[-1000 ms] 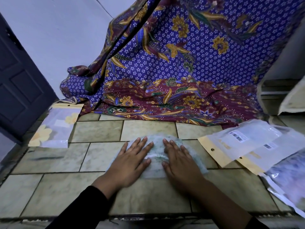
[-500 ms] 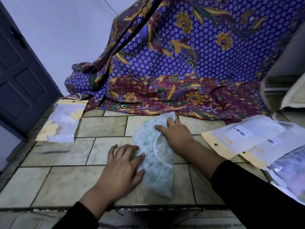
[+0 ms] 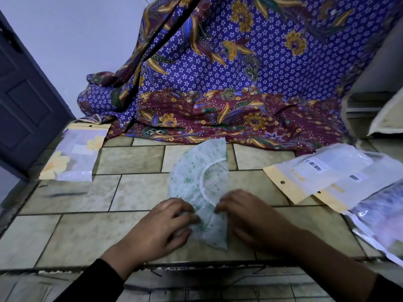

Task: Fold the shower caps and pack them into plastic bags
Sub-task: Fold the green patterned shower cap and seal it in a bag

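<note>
Thin white shower cap w/ green floral print [image 3: 197,182], folded to a half-moon, lies flat on tiled worktop [image 3: 130,190]. Left hand [image 3: 161,223] & right hand [image 3: 246,212] fingers pinch its near end. Fold away evenly, press crease flat.

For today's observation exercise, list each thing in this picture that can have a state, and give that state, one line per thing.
Shower cap: folded in half, flat on the tiled floor, not bagged.
Left hand: fingers pinching the cap's near end.
Right hand: fingers pinching the cap's near end.
Empty plastic bags: lying flat, overlapping, to the right.
Packed bag: lying flat on the left, contents inside.
Batik cloth: draped, hanging down onto the floor.
Door: closed, as far as visible.
</note>
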